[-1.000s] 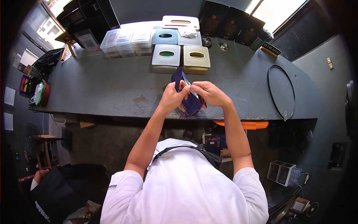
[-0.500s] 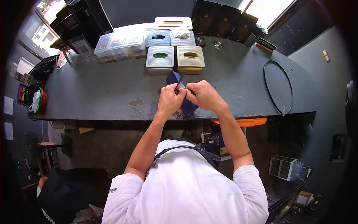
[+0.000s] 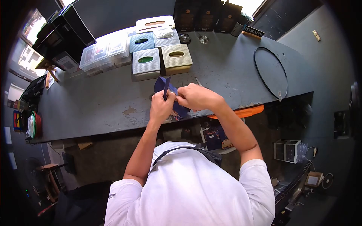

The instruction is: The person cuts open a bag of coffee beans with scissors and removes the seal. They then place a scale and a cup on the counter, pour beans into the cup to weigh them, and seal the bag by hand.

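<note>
Grey counter [image 3: 105, 96]; cream tissue box [image 3: 178, 63] on it. Dark blue pouch [image 3: 160, 84] on the box's near side, slightly left. Looks light, thin and foldable, maybe slick; probably creases easily, so best held by the upper edge. Left hand [image 3: 161, 107] pinches it there; right hand [image 3: 196, 97] beside, fingers curled closed, can't tell on what.

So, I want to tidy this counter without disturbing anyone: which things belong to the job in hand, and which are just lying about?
In the job:
- dark blue packet, gripped by the left hand
- right hand, fingers curled at the packet

Seemingly just lying about:
- tissue boxes
- clear plastic boxes
- black hoop
- small sign
</note>
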A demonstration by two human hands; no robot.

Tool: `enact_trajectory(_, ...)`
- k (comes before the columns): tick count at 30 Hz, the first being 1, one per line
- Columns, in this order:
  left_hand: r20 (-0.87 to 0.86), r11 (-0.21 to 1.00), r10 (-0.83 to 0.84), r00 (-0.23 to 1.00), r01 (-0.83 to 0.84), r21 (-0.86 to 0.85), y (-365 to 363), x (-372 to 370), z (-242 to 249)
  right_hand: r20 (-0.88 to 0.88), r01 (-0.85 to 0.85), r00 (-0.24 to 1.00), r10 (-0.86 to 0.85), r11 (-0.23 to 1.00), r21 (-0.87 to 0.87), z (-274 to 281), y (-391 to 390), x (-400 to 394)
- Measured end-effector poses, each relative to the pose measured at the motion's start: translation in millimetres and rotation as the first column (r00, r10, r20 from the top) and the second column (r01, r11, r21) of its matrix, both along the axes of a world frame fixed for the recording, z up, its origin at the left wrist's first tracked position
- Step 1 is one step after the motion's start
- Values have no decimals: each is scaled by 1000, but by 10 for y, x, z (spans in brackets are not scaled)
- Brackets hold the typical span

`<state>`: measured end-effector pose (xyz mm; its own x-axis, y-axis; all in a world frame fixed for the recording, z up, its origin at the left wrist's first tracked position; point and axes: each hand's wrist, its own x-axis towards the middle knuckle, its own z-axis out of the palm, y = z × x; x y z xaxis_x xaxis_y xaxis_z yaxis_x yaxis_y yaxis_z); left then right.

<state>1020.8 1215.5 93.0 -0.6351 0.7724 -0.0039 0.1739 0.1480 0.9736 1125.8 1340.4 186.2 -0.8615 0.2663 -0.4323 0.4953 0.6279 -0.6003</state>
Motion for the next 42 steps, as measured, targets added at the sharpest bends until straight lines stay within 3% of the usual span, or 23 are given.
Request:
enact_trajectory(1,-77,1000,-14,997,11,-29,-10,1,88,21,-30,999,31,999,-27,-12,6,-39)
enact_trajectory(3,-48,994,-61,997,56,-94,-58,5,269,65,-86,994,92,992,-87,-100,22,-84)
enact_trajectory(6,-68,987,-115,991,107,-119,-90,-62,250,-221,-237,941,257,965,113,-346,49,-90)
enact_trajectory(10,3,978,-182,983,181,-101,-93,-174,173,-322,-114,936,144,987,112,-415,-4,-65)
enact_trajectory(15,-65,993,-121,990,120,-19,-77,-100,193,-447,117,894,-45,984,134,-485,-178,15)
enact_trajectory(21,-211,998,-66,975,66,-6,-100,17,192,-451,244,890,-71,909,338,-468,-336,139)
enact_trajectory(24,-213,999,-26,977,35,37,-88,96,137,-528,418,834,-159,807,417,-477,-176,161)
enact_trajectory(28,-197,998,-55,979,59,13,-124,75,135,-493,407,857,-149,782,472,-452,-124,173)
enact_trajectory(34,-164,966,-245,956,226,-123,-261,-20,308,-325,306,935,-140,779,547,-209,-111,187)
enact_trajectory(37,-144,983,-181,973,177,-45,-215,-25,281,-321,219,946,-45,818,532,-143,-132,148)
enact_trajectory(42,-105,989,-131,986,123,-79,-153,-99,286,-309,133,950,37,850,510,-234,-183,-115)
